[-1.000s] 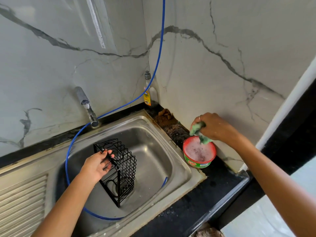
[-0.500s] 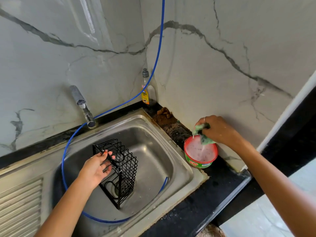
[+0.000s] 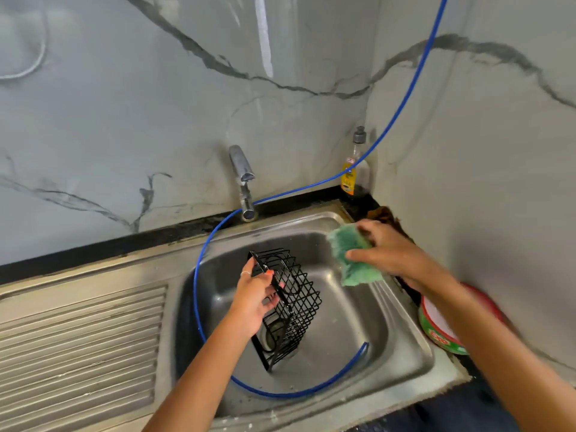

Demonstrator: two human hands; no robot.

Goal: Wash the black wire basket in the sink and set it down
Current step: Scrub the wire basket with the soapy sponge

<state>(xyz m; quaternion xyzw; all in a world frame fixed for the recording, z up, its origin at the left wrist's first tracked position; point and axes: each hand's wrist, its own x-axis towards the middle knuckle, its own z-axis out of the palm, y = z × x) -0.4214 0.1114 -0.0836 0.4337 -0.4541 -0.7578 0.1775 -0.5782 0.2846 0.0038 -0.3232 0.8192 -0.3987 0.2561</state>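
The black wire basket (image 3: 296, 302) stands on end inside the steel sink (image 3: 402, 344), tilted over the drain. My left hand (image 3: 254, 299) grips its upper left rim, thumb and fingers curled round the wire. My right hand (image 3: 389, 252) holds a green scrub sponge (image 3: 349, 254) over the sink's right side, a short way right of the basket's top and not touching it.
A blue hose (image 3: 199, 275) drops down the wall and loops round the sink bowl. The tap (image 3: 244, 182) stands behind the sink. A soap bottle (image 3: 355, 169) sits in the corner. A red and green soap tub (image 3: 442, 328) rests on the black counter at right. The ribbed draining board (image 3: 78, 344) lies left.
My right hand has lifted the sponge out of the soap tub and carried it left over the sink, towards the basket. My left hand keeps its grip on the basket.
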